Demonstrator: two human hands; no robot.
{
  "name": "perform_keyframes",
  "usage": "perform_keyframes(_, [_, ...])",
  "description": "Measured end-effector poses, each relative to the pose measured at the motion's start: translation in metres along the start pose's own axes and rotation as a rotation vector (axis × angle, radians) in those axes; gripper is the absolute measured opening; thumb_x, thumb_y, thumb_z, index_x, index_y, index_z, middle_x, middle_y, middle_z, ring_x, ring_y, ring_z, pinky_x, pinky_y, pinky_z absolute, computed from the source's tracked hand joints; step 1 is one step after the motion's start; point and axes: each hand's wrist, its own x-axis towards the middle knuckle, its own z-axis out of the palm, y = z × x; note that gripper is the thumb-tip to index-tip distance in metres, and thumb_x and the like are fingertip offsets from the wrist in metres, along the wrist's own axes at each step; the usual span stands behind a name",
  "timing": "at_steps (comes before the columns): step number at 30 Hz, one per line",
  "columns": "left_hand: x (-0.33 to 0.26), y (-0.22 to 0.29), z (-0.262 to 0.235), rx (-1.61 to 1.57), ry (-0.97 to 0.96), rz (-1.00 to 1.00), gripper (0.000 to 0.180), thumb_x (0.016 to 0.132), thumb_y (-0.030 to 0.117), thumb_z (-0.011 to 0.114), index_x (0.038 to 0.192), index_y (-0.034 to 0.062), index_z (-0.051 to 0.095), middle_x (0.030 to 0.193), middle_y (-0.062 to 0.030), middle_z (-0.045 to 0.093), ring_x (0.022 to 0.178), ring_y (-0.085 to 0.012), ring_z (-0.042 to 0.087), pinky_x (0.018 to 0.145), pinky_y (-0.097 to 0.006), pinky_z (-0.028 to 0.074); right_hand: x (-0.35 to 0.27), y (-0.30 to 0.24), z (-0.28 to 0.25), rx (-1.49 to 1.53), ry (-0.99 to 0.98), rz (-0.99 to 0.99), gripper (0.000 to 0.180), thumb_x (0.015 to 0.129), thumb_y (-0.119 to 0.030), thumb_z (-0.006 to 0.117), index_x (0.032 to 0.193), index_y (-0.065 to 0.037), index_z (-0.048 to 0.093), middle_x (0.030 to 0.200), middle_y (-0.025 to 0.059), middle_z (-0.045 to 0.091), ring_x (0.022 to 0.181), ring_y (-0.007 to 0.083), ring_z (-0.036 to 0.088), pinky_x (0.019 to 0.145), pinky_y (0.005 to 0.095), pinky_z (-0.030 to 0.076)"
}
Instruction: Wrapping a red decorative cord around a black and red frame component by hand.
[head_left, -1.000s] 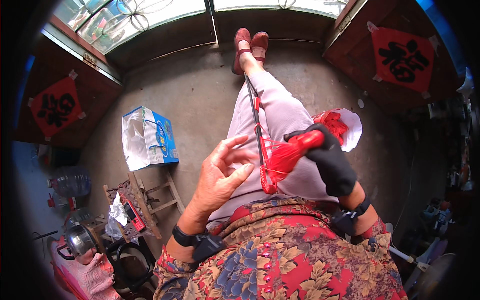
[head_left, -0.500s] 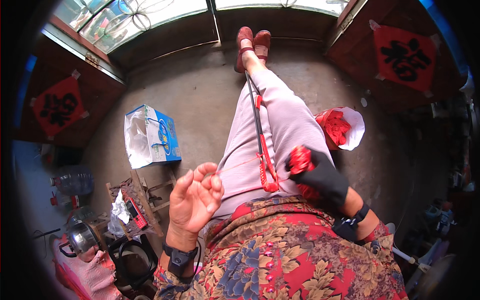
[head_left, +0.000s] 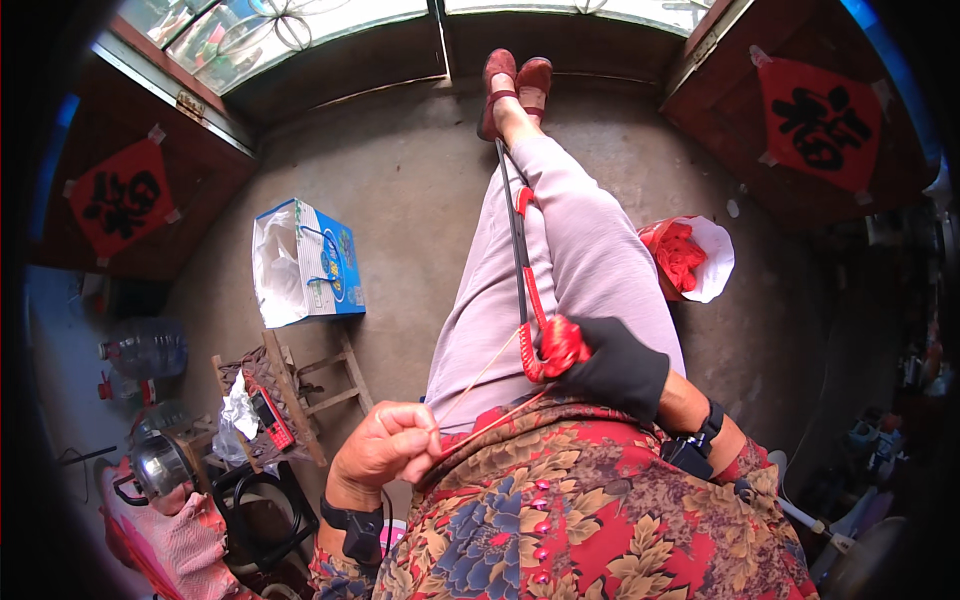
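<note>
A narrow black frame (head_left: 515, 235) of two thin bars lies along my legs, its near curved end wrapped in red cord (head_left: 526, 352). My right hand (head_left: 622, 368), in a black glove, is closed around a bundle of red cord (head_left: 563, 343) right against that wrapped end. To the left, my bare left hand (head_left: 392, 440) is closed in front of my lap with a thin red thread (head_left: 485, 375) pulled taut. One strand runs from it up to the frame, another toward my right hand. The gloved fingertips are partly hidden behind the bundle.
At right, a round container (head_left: 712, 262) holds red material. A blue and white paper bag (head_left: 335, 265) stands on the floor at left, near a low wooden stool (head_left: 285, 395) with a red phone (head_left: 272, 418). Beside it are plastic bottles (head_left: 150, 350) and a metal pot (head_left: 165, 470).
My left hand has gone from loosely spread to closed and has moved lower. My right hand has brought the red bundle leftward to the frame's wrapped end.
</note>
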Motion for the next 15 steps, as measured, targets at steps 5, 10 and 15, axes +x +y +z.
perform_keyframes(5, [0.059,0.018,0.018,-0.123,-0.174,0.432,0.028,0.096,0.019,0.057,0.113,-0.0028,0.060,0.152,-0.0271,0.026,0.137,-0.0433,0.036,0.081,-0.043,0.058,-0.003,-0.006,-0.037,-0.309,0.483,-0.187,0.049,0.080,-0.019,0.076,0.120,-0.002,0.055,0.097,0.0136,0.068,0.089,0.0222,0.068,0.080,0.0341,0.052])
perform_keyframes(10, [0.112,0.009,0.029,0.233,0.098,0.260,0.040,0.099,0.013,0.050,0.136,-0.0008,0.046,0.141,-0.0174,0.046,0.122,-0.0252,0.054,0.084,-0.033,0.056,-0.007,-0.009,-0.028,-0.698,0.250,-0.151,0.038,0.076,-0.023,0.074,0.106,-0.006,0.061,0.092,0.0166,0.063,0.089,0.0353,0.063,0.077,0.0429,0.050])
perform_keyframes(15, [0.119,-0.007,0.030,0.378,0.209,0.074,0.046,0.095,0.006,0.056,0.138,-0.0045,0.042,0.122,-0.0145,0.060,0.090,-0.0169,0.067,0.061,-0.024,0.056,0.005,-0.011,-0.024,-0.847,0.071,-0.054,0.039,0.075,-0.026,0.076,0.106,-0.006,0.063,0.094,0.0162,0.064,0.089,0.0331,0.064,0.077,0.0422,0.051])
